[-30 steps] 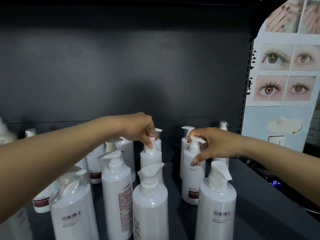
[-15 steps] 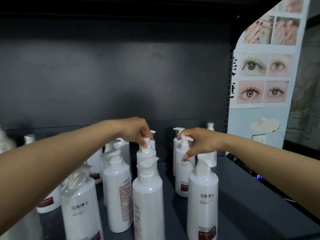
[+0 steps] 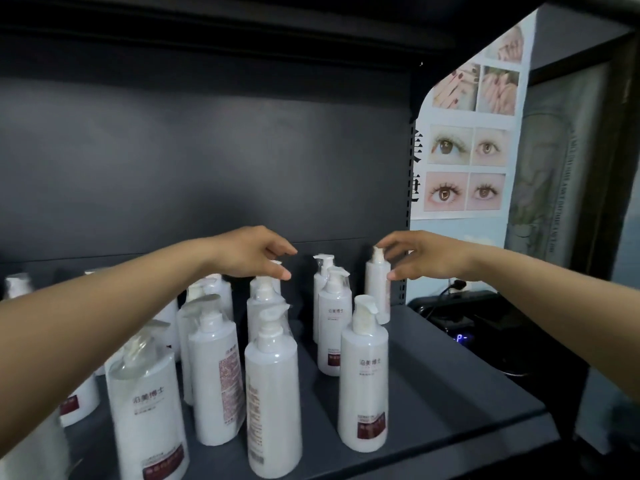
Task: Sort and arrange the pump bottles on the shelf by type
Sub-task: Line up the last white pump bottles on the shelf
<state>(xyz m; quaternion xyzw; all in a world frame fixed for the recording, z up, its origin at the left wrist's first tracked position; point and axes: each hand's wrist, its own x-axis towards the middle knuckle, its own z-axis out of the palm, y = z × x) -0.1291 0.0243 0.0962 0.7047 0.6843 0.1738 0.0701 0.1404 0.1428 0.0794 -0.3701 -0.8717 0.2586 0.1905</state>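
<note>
Pump bottles (image 3: 270, 389) stand upright in loose rows on the dark shelf (image 3: 450, 393) below and between our two hands, white with dark red labels, several wrapped in clear film.

From the head camera, our left hand (image 3: 258, 252) hovers over the back bottle (image 3: 265, 284) of the middle row, fingers curled downward, thumb tip just above its pump; whether it touches we cannot tell, and it grips nothing we can see. Our right hand (image 3: 417, 254) reaches to the rear corner bottle (image 3: 377, 289), forefinger curved at the pump top and thumb near the bottle's side; the fingers frame the pump rather than clearly pinch it, so we cannot tell if it holds. Between our hands stand two more bottles, one behind the other (image 3: 333, 327). Nearest us, below the right forearm, a bottle (image 3: 363, 386) stands close to the shelf's front edge. To the right of that bottle the shelf lies bare up to its right edge, giving room to slide things. Beyond that edge sits a black device with a lit display (image 3: 462, 337), and above it a poster of eyes and nails (image 3: 467, 168). Left of our left arm the bottles crowd tightly together.

Compared with a second ago, our right hand has left the pump of the front bottle between the hands and moved back to the rear corner bottle; our left hand has lifted slightly off its pump.
</note>
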